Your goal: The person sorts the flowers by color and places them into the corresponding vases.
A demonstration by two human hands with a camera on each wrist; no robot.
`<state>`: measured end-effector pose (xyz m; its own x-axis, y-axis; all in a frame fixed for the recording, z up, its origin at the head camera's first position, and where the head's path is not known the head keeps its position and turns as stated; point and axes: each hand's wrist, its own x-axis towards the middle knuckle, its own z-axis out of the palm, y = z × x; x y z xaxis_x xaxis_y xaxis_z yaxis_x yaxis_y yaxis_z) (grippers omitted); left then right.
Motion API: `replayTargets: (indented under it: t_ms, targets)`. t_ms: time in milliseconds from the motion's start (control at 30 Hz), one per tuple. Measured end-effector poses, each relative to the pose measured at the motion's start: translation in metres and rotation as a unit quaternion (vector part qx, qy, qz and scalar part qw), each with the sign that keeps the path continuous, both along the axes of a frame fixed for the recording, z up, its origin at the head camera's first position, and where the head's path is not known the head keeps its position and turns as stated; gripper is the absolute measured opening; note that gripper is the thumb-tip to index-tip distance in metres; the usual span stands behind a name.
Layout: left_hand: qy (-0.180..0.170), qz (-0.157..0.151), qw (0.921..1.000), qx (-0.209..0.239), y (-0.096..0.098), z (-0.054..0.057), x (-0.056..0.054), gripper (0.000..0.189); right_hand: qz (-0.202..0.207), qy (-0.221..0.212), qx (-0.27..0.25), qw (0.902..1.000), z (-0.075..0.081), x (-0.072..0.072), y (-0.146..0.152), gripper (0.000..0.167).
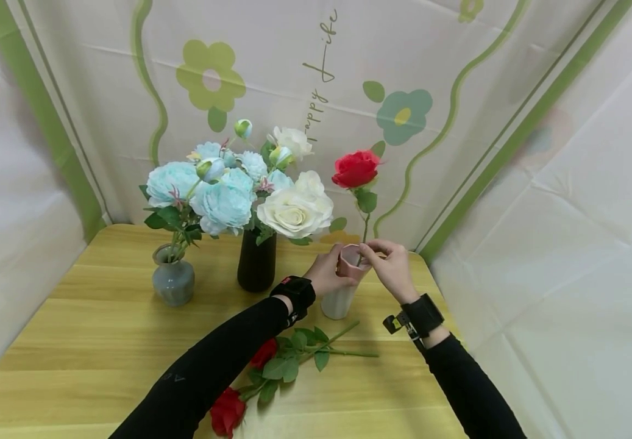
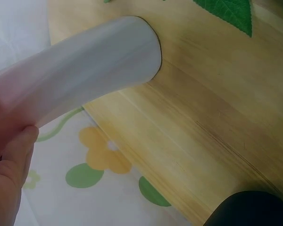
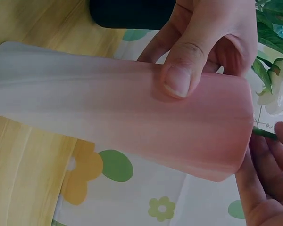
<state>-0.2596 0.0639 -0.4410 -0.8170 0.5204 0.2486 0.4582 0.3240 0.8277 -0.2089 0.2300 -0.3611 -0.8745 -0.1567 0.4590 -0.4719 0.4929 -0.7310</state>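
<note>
A tall vase (image 1: 337,303), white below and fading to pink at its faceted rim, stands near the table's back right. My left hand (image 1: 326,273) grips it just under the rim; in the right wrist view the thumb of that left hand (image 3: 203,44) presses on the pink part. A single red rose (image 1: 356,169) rises upright over the vase's mouth. My right hand (image 1: 394,271) pinches its stem (image 3: 265,133) between thumb and fingers, right at the rim. The stem's lower end is hidden by the vase.
Several red roses, one bloom (image 1: 228,411) nearest, lie in front of the vase, partly under my left sleeve. A black vase (image 1: 256,262) with white flowers and a grey vase (image 1: 173,283) with pale blue ones stand left. Printed cloth (image 1: 272,67) hangs behind the wooden table (image 1: 91,341).
</note>
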Motion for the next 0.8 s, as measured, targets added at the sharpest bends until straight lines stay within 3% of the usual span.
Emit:
replayTargets:
  t_ms: [467, 800]
  targets:
    - [0.018, 0.004, 0.9998, 0.006, 0.002, -0.006, -0.003, 0.072, -0.027, 0.072, -0.001, 0.9971, -0.006, 0.011, -0.002, 0.022]
    - [0.022, 0.006, 0.9997, 0.002, 0.001, -0.003, -0.001, 0.07, 0.018, 0.183, 0.025, 0.9826, -0.013, 0.023, 0.0, 0.02]
